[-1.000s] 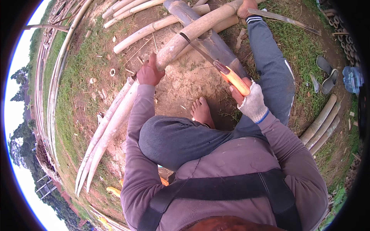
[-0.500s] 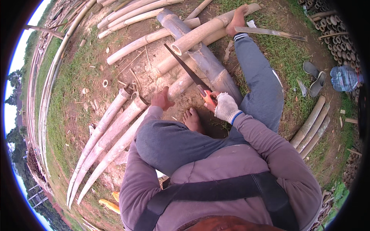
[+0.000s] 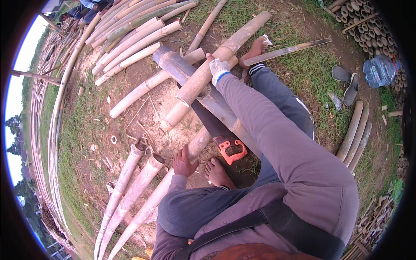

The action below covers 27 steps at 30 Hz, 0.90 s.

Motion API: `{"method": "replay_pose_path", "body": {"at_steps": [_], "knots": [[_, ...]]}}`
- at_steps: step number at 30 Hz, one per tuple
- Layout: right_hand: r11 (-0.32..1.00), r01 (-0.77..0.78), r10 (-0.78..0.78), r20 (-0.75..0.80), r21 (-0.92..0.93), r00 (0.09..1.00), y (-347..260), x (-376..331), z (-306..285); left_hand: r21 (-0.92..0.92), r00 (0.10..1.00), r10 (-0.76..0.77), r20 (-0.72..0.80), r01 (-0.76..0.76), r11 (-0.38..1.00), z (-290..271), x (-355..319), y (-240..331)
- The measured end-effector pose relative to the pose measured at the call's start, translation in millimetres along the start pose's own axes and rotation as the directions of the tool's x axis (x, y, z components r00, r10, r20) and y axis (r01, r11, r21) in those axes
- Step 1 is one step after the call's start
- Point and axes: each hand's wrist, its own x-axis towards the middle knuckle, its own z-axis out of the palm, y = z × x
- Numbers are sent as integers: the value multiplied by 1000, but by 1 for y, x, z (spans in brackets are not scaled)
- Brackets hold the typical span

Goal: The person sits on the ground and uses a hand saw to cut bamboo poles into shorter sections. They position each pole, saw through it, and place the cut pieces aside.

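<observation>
My left hand [image 3: 183, 162], bare, is wrapped over a long pale bamboo pole [image 3: 200, 142] that runs from the lower left up toward the middle. My right arm stretches forward, and my right hand [image 3: 218, 70], in a white knit glove, grips a thick cut bamboo piece [image 3: 197, 83]. That piece lies slanted across a dark grey bamboo log [image 3: 173, 63]. A handsaw [image 3: 230, 150] with an orange handle lies let go between the pole and my right leg. Its dark blade passes beneath the cut piece, and its tip is mostly hidden.
More cut bamboo poles [image 3: 138, 56] lie at the far left. Two hollow-ended poles [image 3: 138, 182] rest beside my left knee. A split strip [image 3: 288, 51] lies near my outstretched foot. Slippers [image 3: 349, 85], a water jug [image 3: 379, 71] and stacked bamboo [image 3: 368, 30] are at right.
My right hand has let go of the saw and reached forward onto the thick cut bamboo piece. The saw now lies down. My left hand stays on its pole.
</observation>
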Motion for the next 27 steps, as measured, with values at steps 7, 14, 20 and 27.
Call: {"method": "replay_pose_path", "body": {"at_steps": [7, 14, 20, 27], "knots": [[674, -183, -217, 428, 716, 877, -51, -37, -119, -124, 996, 48, -74, -57, 991, 8, -3, -24], [873, 46, -200, 271, 485, 941, -46, -162, -393, -116, 991, -100, -85, 89, 989, 7, -2, -49], [845, 373, -504, -339, -383, 794, 92, -209, -621, -20, 985, -172, -34, 171, 985, -7, -2, -29], [710, -398, -307, -764, -581, 567, 219, -320, -748, 24, 972, -234, -36, 235, 972, -17, -10, -13]]}}
